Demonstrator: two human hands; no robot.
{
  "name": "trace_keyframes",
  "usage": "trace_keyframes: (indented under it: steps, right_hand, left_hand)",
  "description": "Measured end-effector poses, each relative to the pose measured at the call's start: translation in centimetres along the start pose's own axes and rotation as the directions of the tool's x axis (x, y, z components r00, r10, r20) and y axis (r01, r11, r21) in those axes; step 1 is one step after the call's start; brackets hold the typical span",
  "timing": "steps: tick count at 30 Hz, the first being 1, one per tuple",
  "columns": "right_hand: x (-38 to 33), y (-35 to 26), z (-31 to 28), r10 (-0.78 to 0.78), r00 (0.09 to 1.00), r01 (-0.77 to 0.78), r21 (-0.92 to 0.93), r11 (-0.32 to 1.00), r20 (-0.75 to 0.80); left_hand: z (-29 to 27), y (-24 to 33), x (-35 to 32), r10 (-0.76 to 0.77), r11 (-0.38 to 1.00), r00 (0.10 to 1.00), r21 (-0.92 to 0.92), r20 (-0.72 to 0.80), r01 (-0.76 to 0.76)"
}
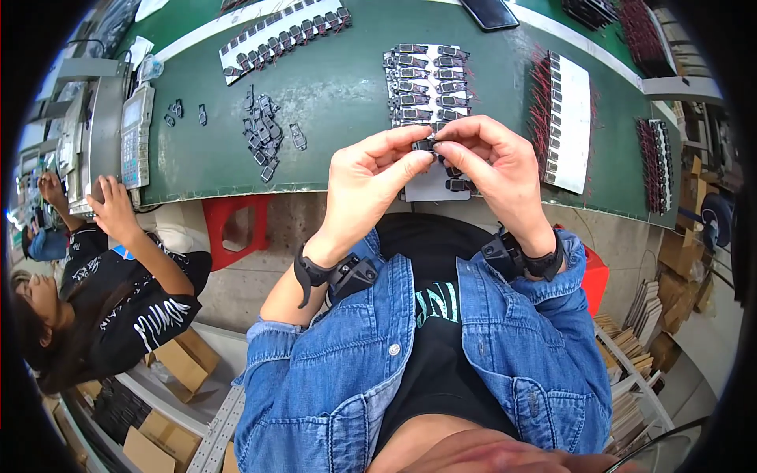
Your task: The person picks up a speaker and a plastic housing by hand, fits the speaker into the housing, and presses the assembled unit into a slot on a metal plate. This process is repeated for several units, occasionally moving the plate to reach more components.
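Observation:
Between my fingertips is a small black rectangular part (425,145), possibly a small speaker. My left hand (368,175) pinches it from the left with thumb and forefinger. From the other side my right hand (498,164) closes thumb and forefinger on its right end. Just beneath and beyond both hands lies a white board (438,190) bearing two columns of similar black parts (412,87); my hands hide some of its middle. A loose pile of such parts (263,130) lies on the green table (331,87) to the left.
Another white board (288,35) with parts lies far left. At right, a white board (574,118) carries parts with red wires. A dark phone (490,12) rests at the back. A co-worker (110,276) sits left, near a grey keypad device (136,138). A red stool (236,229) stands below the table.

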State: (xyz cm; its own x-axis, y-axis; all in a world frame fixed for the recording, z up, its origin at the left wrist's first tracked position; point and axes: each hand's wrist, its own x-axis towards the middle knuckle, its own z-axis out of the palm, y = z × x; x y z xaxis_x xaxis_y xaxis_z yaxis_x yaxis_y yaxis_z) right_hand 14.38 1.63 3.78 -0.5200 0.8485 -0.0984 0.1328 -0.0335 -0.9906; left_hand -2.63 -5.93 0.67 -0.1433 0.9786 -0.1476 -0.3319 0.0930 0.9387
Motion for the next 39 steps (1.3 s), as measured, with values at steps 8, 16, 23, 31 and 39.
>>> trace_keyframes:
  steps: [8,16,23,31,39]
  right_hand:
    - [1.1,0.7,-0.5,-0.156,0.985,0.164,-0.144,0.976,0.066]
    - [1.9,0.7,-2.3,0.1,0.963,-0.144,0.163,0.976,0.248]
    - [2.1,1.5,-2.7,0.144,0.924,-0.239,0.242,0.94,0.354]
    - [1.2,4.0,-3.5,0.062,0.913,-0.165,0.226,0.96,0.403]
    - [-0.7,1.6,-1.8,-0.028,0.956,0.022,0.024,0.999,0.291]
  left_hand:
    - [-0.1,-0.3,0.2,0.041,0.99,0.999,0.136,-0.018,-0.038]
    - [0.0,-0.1,0.1,0.085,0.976,0.996,0.2,0.009,-0.085]
    - [0.2,-0.5,0.1,0.097,0.965,0.994,0.24,0.041,-0.104]
    - [0.9,-2.0,-0.5,0.121,0.925,0.988,0.35,0.096,-0.147]
    - [0.7,0.1,-1.0,0.043,0.984,0.998,0.172,0.053,-0.051]
